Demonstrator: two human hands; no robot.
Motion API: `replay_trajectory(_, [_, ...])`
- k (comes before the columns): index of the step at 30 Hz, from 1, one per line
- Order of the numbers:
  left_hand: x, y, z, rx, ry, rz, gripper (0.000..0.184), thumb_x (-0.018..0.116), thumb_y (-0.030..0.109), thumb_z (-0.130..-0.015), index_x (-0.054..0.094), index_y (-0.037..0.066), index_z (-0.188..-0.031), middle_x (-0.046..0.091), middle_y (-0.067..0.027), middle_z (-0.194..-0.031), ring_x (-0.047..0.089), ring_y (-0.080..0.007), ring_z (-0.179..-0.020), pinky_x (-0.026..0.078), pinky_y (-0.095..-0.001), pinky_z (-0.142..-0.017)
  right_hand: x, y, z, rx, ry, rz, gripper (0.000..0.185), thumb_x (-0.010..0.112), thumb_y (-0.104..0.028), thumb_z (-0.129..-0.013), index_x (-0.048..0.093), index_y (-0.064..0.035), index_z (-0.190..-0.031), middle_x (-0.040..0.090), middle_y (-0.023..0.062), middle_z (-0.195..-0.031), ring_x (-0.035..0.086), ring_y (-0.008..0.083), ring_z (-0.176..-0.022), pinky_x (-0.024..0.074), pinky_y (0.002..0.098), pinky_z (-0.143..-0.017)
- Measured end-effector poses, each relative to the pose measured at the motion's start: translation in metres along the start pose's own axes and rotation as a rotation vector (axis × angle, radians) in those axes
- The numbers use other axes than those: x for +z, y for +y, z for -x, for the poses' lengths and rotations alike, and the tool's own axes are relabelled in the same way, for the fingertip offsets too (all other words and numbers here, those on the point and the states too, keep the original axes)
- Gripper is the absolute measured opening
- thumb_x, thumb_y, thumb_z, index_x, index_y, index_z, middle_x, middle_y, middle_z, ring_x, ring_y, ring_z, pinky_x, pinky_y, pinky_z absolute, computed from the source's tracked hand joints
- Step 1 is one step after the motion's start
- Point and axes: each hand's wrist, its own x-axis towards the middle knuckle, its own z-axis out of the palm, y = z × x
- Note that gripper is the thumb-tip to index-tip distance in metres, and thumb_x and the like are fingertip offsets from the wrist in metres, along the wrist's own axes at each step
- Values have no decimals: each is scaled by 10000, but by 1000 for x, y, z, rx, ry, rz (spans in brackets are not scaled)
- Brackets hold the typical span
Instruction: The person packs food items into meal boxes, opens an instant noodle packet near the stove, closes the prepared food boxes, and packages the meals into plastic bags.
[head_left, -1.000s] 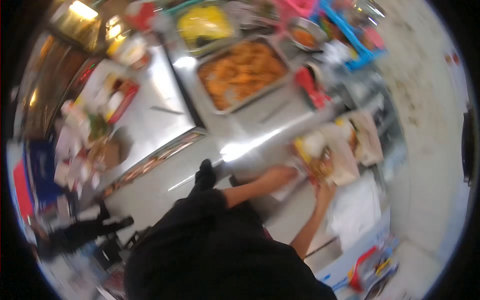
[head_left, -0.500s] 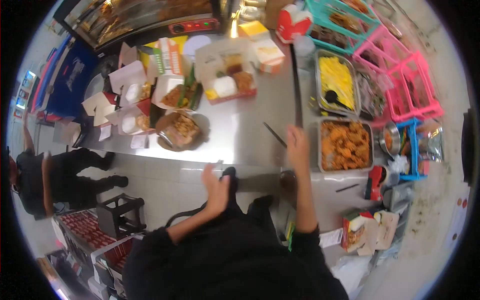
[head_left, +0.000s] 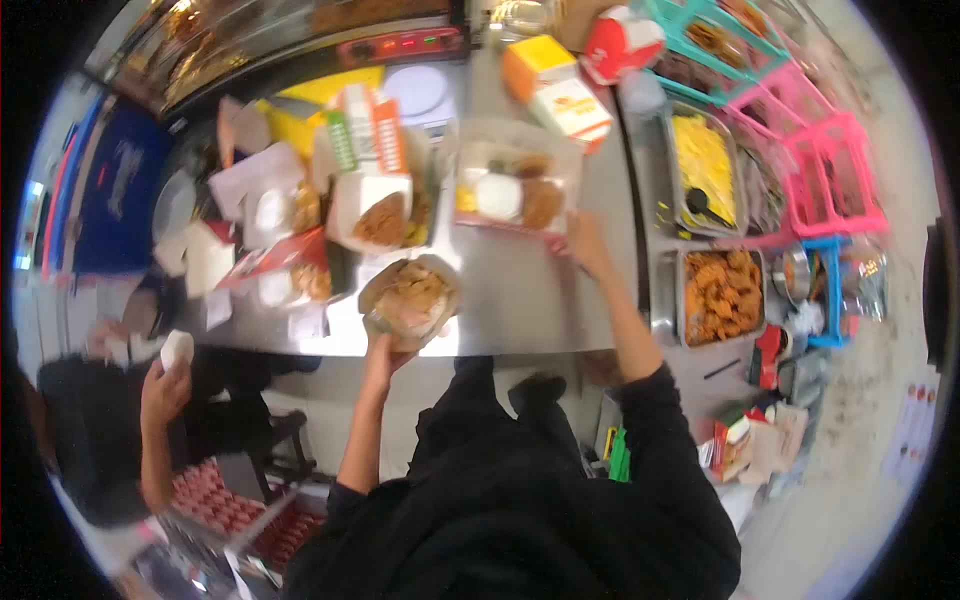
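My left hand (head_left: 385,358) holds a brown paper bowl (head_left: 452,288) of food from its near side, with the thumb and fingers partly hidden. Closed at the near right corner of an open meal box (head_left: 500,221) is my right hand (head_left: 584,243); its fingertips are blurred. White rice (head_left: 498,196) and brown fried pieces (head_left: 542,203) lie inside that box. To the left stands an open carton with fried chicken (head_left: 381,219), beside other opened meal boxes (head_left: 270,262).
Trays of fried pieces (head_left: 722,295) and yellow shreds (head_left: 703,160) sit at the right, near pink baskets (head_left: 834,175). A yellow-white carton (head_left: 570,105) stands at the back. At the left, another person's hand (head_left: 165,390) holds something white.
My hands have gone from free above the counter edge to the bowl and the meal box. Both containers have shifted rightward and nearer. The other person has come closer at the left.
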Motion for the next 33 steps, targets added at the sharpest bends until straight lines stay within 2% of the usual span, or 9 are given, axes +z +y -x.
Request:
replay_trajectory(1, [-3,-5,-4,15,-49,54,519,354,307,-880,233,22,-1297,412,-172,-1226,515,-320,-1042,473,-395,-854,11,25,14,-186,55,247,282,374,-160,-901,534,54,-812,591,152,-608,616,229,-512,500,343,-460])
replay_trajectory(8, [-44,-25,-19,81,-86,-18,503,357,318,-886,311,-3,-1271,424,-167,-1219,492,-311,-1070,429,-447,-906,-13,-5,142,301,283,-641,350,378,-218,-928,509,59,-758,557,115,-591,597,188,-511,498,295,-466])
replay_trajectory(11, [-39,-26,-16,79,-215,-30,467,336,263,-893,303,-4,-1274,410,-188,-1226,481,-313,-1085,441,-453,-893,-23,32,215,245,388,-475,336,360,-195,-916,531,87,-855,582,156,-629,608,228,-548,493,330,-498])
replay_trajectory(14, [-26,-23,-9,29,-273,-486,473,327,275,-898,297,-3,-1279,418,-176,-1227,482,-310,-1089,452,-449,-873,-52,41,316,502,482,-658,350,368,-232,-918,544,69,-905,599,153,-693,619,218,-619,515,329,-557])
replay_trajectory(19, [126,-34,28,-29,-667,-425,581,373,403,-866,298,9,-1286,436,-143,-1202,497,-266,-1048,457,-383,-826,-72,84,506,832,991,-884,402,354,-299,-929,500,56,-1046,572,118,-703,616,228,-598,539,308,-538])
replay_trajectory(22, [266,-60,79,-230,-856,-435,648,503,309,-797,251,-14,-1299,413,-181,-1227,480,-299,-1093,420,-419,-904,-82,130,620,835,1088,-431,391,380,-308,-921,477,58,-1016,565,138,-777,601,223,-575,527,312,-498])
replay_trajectory(27, [420,-171,43,-430,-1254,-697,567,420,212,-825,228,32,-1327,459,-163,-1219,525,-298,-1053,468,-415,-861,-110,195,694,944,1179,-572,344,418,-301,-907,464,25,-1009,560,120,-771,552,180,-566,485,289,-430])
replay_trajectory(31, [501,-231,68,-97,-1435,-695,500,419,269,-864,308,22,-1284,494,-160,-1173,535,-294,-1018,457,-406,-850,-78,278,715,1011,1076,-28,393,358,-310,-921,425,7,-1144,495,152,-998,499,219,-817,450,328,-639])
replay_trajectory(33, [500,-236,89,212,-1379,-711,485,420,301,-871,343,11,-1253,509,-170,-1141,527,-297,-1007,430,-397,-859,-91,250,698,672,1354,553,417,308,-319,-932,405,-10,-1196,436,177,-1139,454,266,-989,404,356,-801])
